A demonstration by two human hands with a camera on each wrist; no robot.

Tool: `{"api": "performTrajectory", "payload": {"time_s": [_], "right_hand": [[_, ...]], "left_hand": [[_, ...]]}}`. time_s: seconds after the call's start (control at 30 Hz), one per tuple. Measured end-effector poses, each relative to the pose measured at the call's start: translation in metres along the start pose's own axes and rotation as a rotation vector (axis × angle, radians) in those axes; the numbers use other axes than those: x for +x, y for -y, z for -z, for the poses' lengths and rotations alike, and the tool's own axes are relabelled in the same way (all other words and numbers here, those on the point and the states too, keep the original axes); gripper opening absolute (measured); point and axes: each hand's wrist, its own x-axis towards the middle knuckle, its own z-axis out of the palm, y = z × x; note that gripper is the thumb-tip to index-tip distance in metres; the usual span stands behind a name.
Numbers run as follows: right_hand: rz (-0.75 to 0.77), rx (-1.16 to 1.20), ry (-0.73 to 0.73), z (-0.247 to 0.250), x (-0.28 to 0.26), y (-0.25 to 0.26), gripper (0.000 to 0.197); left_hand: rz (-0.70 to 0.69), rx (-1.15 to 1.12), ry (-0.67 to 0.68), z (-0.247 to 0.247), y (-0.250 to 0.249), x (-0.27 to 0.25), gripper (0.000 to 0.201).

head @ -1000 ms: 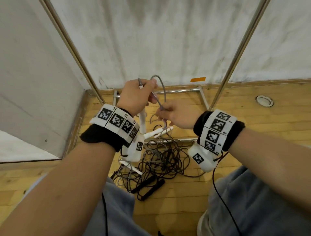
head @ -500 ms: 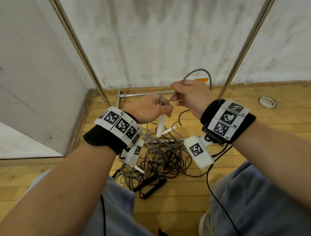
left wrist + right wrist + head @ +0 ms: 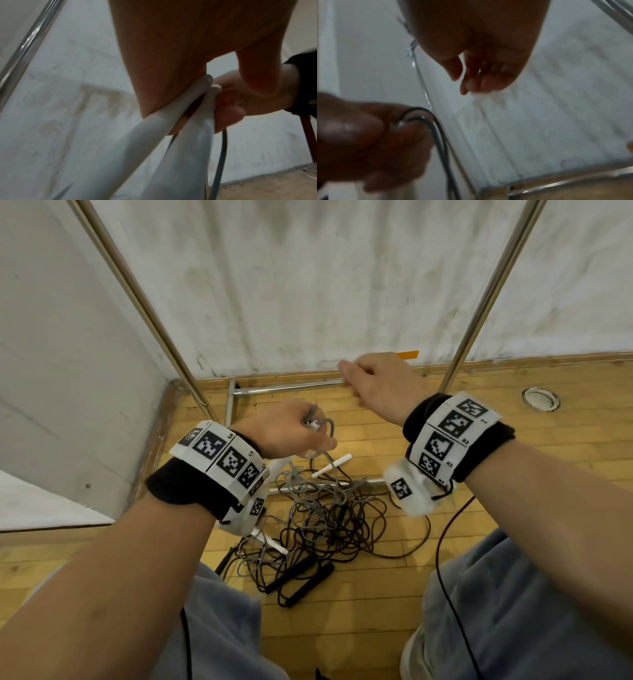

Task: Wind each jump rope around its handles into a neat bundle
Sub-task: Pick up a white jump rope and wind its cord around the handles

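My left hand (image 3: pixel 305 436) grips two white handles (image 3: pixel 171 115) held side by side, with a grey cord (image 3: pixel 327 428) looping out of the top of the fist and down to the floor. The same cord (image 3: pixel 221 155) hangs beside the handles in the left wrist view. My right hand (image 3: pixel 359 381) is raised above and to the right of the left hand, its fingers (image 3: pixel 471 81) loosely curled with nothing in them. On the floor below lies a tangle of grey and dark ropes (image 3: pixel 329 518) with black handles (image 3: pixel 301 580) and a loose white handle (image 3: pixel 334 465).
Two slanted metal poles (image 3: pixel 147 309) (image 3: pixel 479 313) and a low metal bar (image 3: pixel 284 388) stand in front of the white wall. A round floor fitting (image 3: pixel 540 399) sits at the right on the wooden floor. My knees frame the rope pile.
My right hand has let go of the grey cord loop and lifted away to the upper right. The loop is now short and lies over the left fist.
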Motion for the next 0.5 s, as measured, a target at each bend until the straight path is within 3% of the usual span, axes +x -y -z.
{"api": "performTrajectory", "payload": {"time_s": [0.07,0.17,0.33,0.43,0.5], "right_hand": [[-0.005,0.252,0.109,-0.008,-0.002,0.006,0.044],[-0.118,0.405,0.326,-0.019,-0.004,0.009,0.054],[-0.078,0.359,0.464,-0.020,-0.007,0.011,0.059],[-0.040,0.360,0.519,-0.017,-0.009,0.016,0.044],[0.014,0.306,0.463,-0.014,-0.009,0.019,0.036]], "left_hand": [[-0.018,0.003,0.025,0.004,-0.002,-0.002,0.024],[-0.014,-0.016,0.021,0.010,-0.005,-0.004,0.031],[-0.033,-0.008,0.017,0.016,-0.005,-0.008,0.023],[-0.061,-0.025,-0.040,0.020,0.000,-0.008,0.013],[-0.064,-0.059,-0.089,0.021,0.004,-0.006,0.008]]}}
